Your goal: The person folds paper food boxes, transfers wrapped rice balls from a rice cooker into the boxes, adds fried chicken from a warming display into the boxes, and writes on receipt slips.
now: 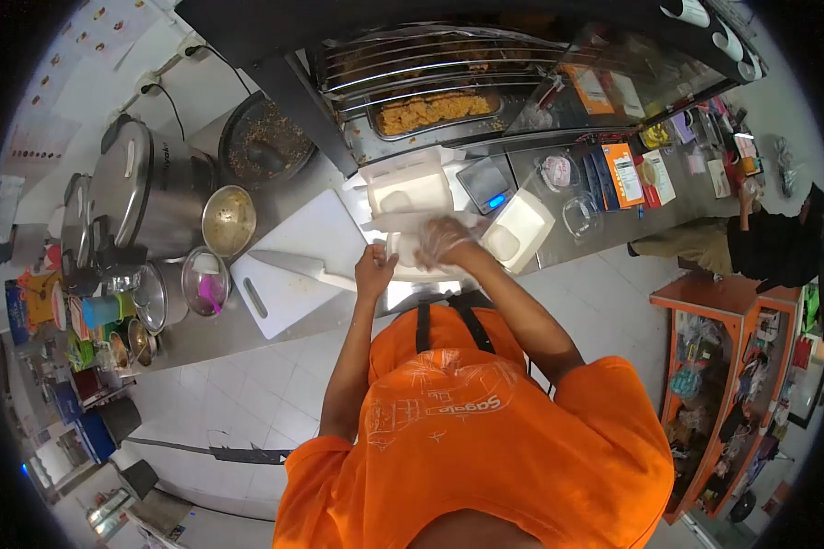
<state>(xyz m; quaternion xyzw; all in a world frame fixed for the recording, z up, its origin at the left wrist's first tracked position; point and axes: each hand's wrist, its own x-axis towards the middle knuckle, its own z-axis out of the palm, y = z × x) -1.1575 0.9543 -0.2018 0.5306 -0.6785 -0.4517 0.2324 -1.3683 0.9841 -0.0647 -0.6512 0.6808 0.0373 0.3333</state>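
Your gloved right hand (444, 245) hung over the near carton (412, 274), blurred, so I couldn't tell whether it gripped anything. Your left hand (375, 269) was curled at that carton's left side — its grip unclear too — with the two hands just apart. Beyond them sat the far carton (410, 180), and right of them the right carton (531, 222); each already held a white mound, so that portion looked done. The near carton seemed unfinished, its contents mostly hidden. Left of your left hand, the knife (288, 263) lay across the cutting board (307, 229).
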